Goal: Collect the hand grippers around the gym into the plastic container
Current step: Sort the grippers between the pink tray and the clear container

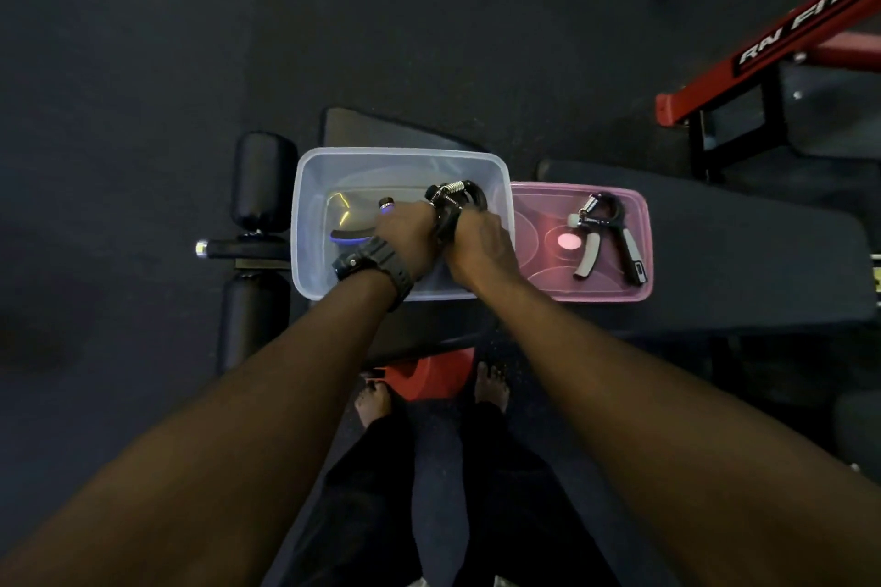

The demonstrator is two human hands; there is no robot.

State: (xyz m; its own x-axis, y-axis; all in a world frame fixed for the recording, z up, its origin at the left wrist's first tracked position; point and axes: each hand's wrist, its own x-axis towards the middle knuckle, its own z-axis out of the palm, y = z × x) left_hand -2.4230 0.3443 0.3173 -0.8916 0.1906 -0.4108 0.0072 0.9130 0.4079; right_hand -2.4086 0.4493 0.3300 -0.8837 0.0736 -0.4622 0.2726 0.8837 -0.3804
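Note:
A clear plastic container (305, 205) sits on a black gym bench. Both my hands are over it, closed around a black hand gripper with a metal spring (453, 198). My left hand (405, 236), with a dark watch on the wrist, grips its left side. My right hand (476, 243) grips its right handle. Under my left hand, inside the container, lies a purple and black hand gripper (350, 236), partly hidden. To the right, a grey and black hand gripper (605, 229) lies on the pink lid (534, 253).
The black bench pad (739, 248) runs off to the right. Black foam rollers (262, 181) stand left of the container. A red machine frame (772, 43) crosses the upper right. My bare feet stand on the dark floor beside a red base plate (429, 372).

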